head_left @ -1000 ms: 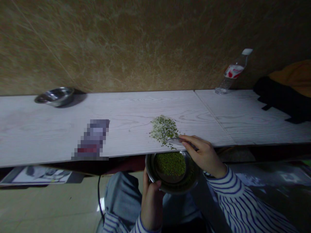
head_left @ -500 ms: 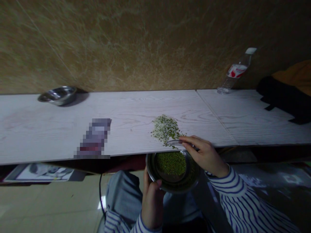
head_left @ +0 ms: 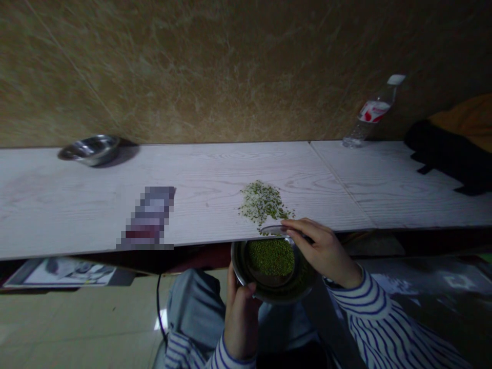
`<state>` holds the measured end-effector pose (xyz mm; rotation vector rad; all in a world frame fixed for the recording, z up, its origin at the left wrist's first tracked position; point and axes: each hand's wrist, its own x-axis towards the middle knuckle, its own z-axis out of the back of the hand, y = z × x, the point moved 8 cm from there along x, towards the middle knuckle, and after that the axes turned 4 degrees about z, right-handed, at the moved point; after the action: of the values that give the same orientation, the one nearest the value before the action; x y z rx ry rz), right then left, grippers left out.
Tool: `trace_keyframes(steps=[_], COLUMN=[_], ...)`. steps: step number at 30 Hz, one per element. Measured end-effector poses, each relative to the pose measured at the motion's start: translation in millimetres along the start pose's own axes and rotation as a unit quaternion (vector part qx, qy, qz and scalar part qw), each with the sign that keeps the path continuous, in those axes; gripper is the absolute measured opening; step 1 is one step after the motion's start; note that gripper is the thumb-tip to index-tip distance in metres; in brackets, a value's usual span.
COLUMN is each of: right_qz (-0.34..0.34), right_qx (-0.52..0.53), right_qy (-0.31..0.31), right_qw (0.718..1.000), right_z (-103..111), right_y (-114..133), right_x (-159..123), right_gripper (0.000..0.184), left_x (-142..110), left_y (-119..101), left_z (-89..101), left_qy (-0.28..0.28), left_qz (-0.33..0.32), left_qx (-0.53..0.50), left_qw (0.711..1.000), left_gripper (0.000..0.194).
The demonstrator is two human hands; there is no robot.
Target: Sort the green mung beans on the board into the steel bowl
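Observation:
My left hand (head_left: 242,312) is closed on the left rim of a steel bowl (head_left: 265,294), thumb on top, tilted under the table's front edge. Many small green beans (head_left: 271,256), like mung beans, lie in the bowl. My right hand (head_left: 326,248) pinches a shiny spoon (head_left: 274,230), its bowl turned on edge at the table's edge just above the steel bowl; the palm hides most of its handle. Just beyond the spoon, a loose pile (head_left: 261,201) of green beans mixed with white grains like rice spreads on the white table (head_left: 203,179).
A second steel bowl (head_left: 90,150) stands at the back left by the wall. A blurred-out flat item (head_left: 151,218) lies left of the pile. At the back right are a plastic bottle (head_left: 369,115) with a white cap and a dark cloth item (head_left: 453,154).
The spoon and my right hand have come slightly toward the table's front edge and a little left. A few beans near the edge have moved with it. My left hand and its bowl stay in place.

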<state>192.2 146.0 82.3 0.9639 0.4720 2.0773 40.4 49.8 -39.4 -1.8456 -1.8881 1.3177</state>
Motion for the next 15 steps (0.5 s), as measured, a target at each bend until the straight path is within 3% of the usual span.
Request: trace_keyframes(steps=[4,15], right_qz=[0.004,-0.003], right_qx=[-0.009,-0.021], right_qy=[-0.007,-0.015], right_qw=[1.000,1.000], right_z=[1.1,-2.6], right_y=[5.3,0.0], right_x=[0.1,5.7], right_gripper=[0.025,0.026], left_x=[-0.9,0.8], left_y=[5.6,4.5], left_z=[-3.5,-3.1], left_qy=[0.015,0.019], left_qz=[0.053,0.044], left_qx=[-0.048,-0.055], left_qw=[0.997,0.997], left_gripper=[0.068,0.070])
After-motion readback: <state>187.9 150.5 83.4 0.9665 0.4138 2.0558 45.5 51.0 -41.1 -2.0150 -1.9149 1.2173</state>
